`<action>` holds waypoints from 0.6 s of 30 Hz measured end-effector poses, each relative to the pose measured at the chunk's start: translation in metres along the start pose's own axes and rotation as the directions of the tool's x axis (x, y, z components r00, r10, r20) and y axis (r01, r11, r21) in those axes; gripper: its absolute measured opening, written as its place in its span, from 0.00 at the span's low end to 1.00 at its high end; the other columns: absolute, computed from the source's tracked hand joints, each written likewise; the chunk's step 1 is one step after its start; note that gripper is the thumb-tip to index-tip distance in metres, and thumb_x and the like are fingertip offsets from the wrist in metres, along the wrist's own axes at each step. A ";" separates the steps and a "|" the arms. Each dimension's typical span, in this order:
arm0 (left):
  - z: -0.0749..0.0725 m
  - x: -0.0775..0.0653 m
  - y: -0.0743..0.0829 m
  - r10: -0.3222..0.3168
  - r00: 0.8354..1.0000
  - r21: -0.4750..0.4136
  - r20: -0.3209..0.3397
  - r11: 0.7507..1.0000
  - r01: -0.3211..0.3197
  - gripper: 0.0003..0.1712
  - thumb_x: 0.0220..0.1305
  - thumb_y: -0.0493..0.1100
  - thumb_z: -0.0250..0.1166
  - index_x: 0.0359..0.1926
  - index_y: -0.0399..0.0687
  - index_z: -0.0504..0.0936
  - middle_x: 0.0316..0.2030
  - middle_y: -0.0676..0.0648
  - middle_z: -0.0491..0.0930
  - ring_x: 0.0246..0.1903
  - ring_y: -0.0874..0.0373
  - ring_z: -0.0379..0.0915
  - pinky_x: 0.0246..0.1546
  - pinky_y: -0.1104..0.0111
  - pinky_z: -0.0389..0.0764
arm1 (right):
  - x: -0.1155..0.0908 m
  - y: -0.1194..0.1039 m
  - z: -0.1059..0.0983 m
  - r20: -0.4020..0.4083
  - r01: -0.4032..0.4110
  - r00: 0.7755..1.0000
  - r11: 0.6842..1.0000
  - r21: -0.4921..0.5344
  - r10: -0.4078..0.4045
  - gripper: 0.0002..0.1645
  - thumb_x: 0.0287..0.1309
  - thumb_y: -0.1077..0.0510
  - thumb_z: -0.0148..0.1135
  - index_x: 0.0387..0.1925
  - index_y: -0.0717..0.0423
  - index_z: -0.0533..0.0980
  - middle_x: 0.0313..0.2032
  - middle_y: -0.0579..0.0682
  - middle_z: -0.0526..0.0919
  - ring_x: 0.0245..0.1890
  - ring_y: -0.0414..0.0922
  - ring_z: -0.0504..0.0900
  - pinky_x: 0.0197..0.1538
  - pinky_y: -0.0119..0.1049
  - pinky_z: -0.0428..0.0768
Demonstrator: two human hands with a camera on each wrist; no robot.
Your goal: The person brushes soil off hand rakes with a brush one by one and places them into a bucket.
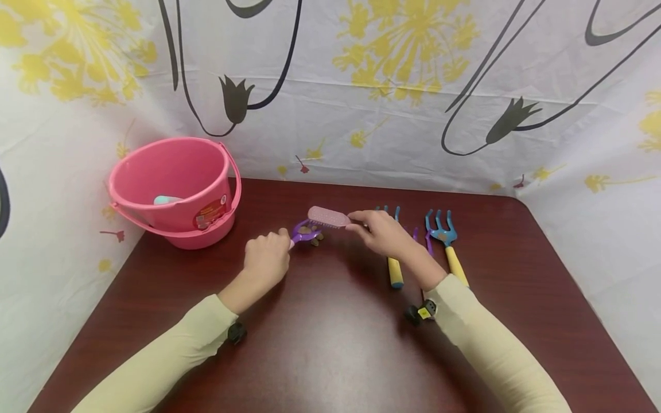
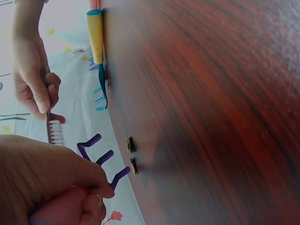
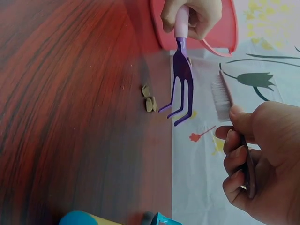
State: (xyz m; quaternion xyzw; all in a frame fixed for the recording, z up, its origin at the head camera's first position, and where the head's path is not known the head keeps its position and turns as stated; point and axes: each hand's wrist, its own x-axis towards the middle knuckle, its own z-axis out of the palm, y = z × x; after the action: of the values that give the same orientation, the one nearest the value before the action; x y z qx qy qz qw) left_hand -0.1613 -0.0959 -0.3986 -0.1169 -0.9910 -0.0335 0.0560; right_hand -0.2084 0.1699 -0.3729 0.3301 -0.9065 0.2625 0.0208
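Observation:
My left hand (image 1: 264,257) grips the pink handle of a purple hand fork (image 1: 306,230). In the right wrist view its bent prongs (image 3: 183,101) hang above the table. My right hand (image 1: 381,234) holds a pink brush (image 1: 328,217) by its dark handle, the pale bristles (image 3: 221,101) facing down toward the fork. Whether the bristles touch the fork cannot be told; the two wrist views show a gap. Several small brownish lumps (image 3: 149,104) lie on the table near the prongs.
At the back left stands a pink bucket (image 1: 170,217) with a pale teal object (image 1: 166,199) in it. Under and beside my right forearm lie blue hand forks with yellow handles (image 1: 454,265) and a purple tool (image 1: 429,244). A patterned white cloth (image 1: 310,115) hangs behind the table.

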 end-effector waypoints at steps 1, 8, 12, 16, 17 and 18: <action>0.000 0.000 0.000 0.000 1.000 -0.001 0.002 1.000 0.000 0.15 0.67 0.45 0.67 0.39 0.36 0.77 0.22 0.42 0.76 0.20 0.46 0.76 0.16 0.56 0.75 | 0.000 -0.001 0.000 0.010 0.011 1.000 1.000 0.008 -0.012 0.17 0.74 0.57 0.58 0.56 0.64 0.80 0.43 0.54 0.86 0.26 0.42 0.75 0.35 0.41 0.75; 0.001 0.000 0.001 0.019 1.000 -0.004 -0.015 1.000 -0.019 0.14 0.61 0.41 0.70 0.41 0.36 0.77 0.27 0.39 0.80 0.24 0.42 0.79 0.18 0.53 0.77 | 0.002 -0.012 0.006 0.097 0.079 0.992 0.997 0.027 -0.081 0.17 0.74 0.56 0.58 0.54 0.62 0.82 0.42 0.52 0.87 0.26 0.39 0.76 0.34 0.38 0.76; 0.002 0.000 0.002 0.028 0.999 -0.008 -0.042 1.000 -0.028 0.13 0.60 0.40 0.69 0.40 0.36 0.77 0.27 0.38 0.81 0.24 0.41 0.80 0.18 0.52 0.78 | 0.006 -0.017 0.010 0.104 0.090 0.991 0.994 -0.057 -0.084 0.15 0.74 0.54 0.59 0.50 0.59 0.83 0.34 0.49 0.86 0.22 0.38 0.71 0.28 0.36 0.71; 0.003 0.001 0.002 0.025 0.998 -0.011 -0.053 1.000 -0.026 0.13 0.60 0.39 0.69 0.40 0.36 0.77 0.26 0.38 0.80 0.23 0.41 0.79 0.18 0.52 0.77 | 0.009 -0.018 0.013 0.071 0.053 0.997 0.990 -0.129 -0.045 0.14 0.73 0.52 0.59 0.47 0.56 0.84 0.28 0.47 0.82 0.19 0.38 0.68 0.21 0.34 0.64; 0.003 0.001 0.002 0.023 0.998 -0.010 -0.053 1.000 -0.024 0.13 0.60 0.39 0.69 0.40 0.36 0.77 0.26 0.38 0.80 0.23 0.41 0.79 0.18 0.52 0.77 | 0.009 -0.018 0.013 0.062 0.046 0.997 0.989 -0.143 -0.037 0.14 0.73 0.51 0.59 0.46 0.56 0.85 0.27 0.47 0.81 0.19 0.38 0.68 0.20 0.34 0.63; 0.003 0.001 0.002 0.023 0.998 -0.008 -0.053 1.000 -0.023 0.13 0.60 0.39 0.69 0.40 0.36 0.77 0.26 0.38 0.80 0.23 0.41 0.79 0.18 0.52 0.77 | 0.010 -0.018 0.014 0.057 0.041 0.998 0.987 -0.152 -0.033 0.14 0.73 0.51 0.59 0.46 0.56 0.84 0.27 0.47 0.80 0.19 0.39 0.68 0.19 0.34 0.62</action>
State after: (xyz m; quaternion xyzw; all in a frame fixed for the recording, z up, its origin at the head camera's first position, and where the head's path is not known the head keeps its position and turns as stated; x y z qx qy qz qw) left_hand -0.1621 -0.0937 -0.4019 -0.1275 -0.9876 -0.0400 0.0819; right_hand -0.2029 0.1455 -0.3741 0.3514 -0.9179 0.1825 0.0264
